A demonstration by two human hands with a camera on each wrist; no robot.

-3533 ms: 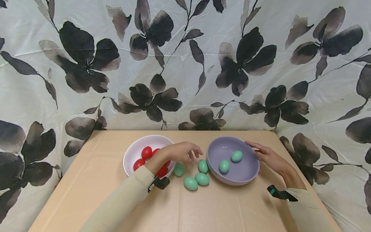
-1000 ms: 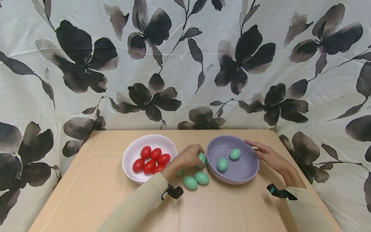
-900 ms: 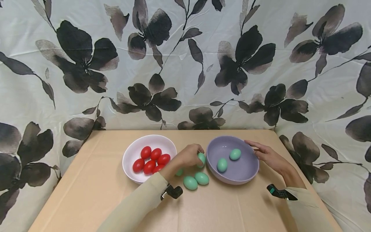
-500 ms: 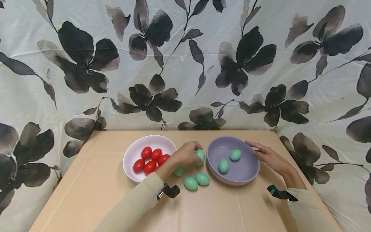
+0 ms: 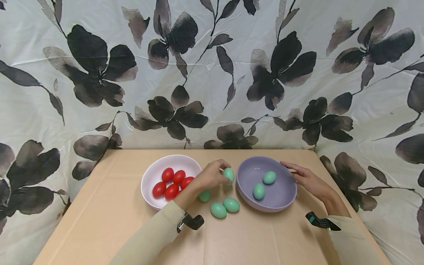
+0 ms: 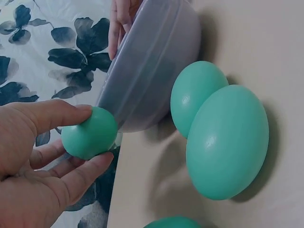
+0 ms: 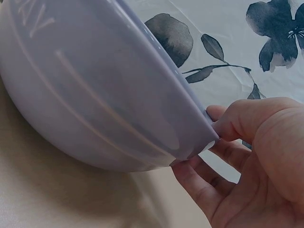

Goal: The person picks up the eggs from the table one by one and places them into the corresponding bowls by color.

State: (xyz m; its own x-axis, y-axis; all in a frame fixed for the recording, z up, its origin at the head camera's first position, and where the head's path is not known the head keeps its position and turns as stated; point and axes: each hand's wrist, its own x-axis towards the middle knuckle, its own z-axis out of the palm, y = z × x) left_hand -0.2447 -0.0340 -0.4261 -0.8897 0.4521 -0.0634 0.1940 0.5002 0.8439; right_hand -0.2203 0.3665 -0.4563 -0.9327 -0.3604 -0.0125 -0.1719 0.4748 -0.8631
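Observation:
My left hand (image 5: 212,175) pinches a green egg (image 5: 228,175) between thumb and fingers, just left of the purple bowl (image 5: 243,197). In the left wrist view this egg (image 6: 89,134) appears raised off the table, beside the bowl's outer wall. My right hand (image 5: 309,181) holds the bowl's right rim; the right wrist view has the thumb at the rim and fingers against the outside. Inside the bowl lie two green eggs (image 5: 269,177). Two more green eggs (image 5: 218,210) touch each other on the table, and another green egg (image 5: 204,195) sits by the white bowl.
A white bowl (image 5: 148,184) at the left contains several red eggs (image 5: 171,191), partly hidden by my left forearm. The tan table (image 5: 238,243) ends at the back against a floral cloth (image 5: 212,73).
My left hand, earlier hovering without an egg, has taken the green egg beside the purple bowl and raised it. One egg in the bowl has shifted slightly right. The right hand stays put.

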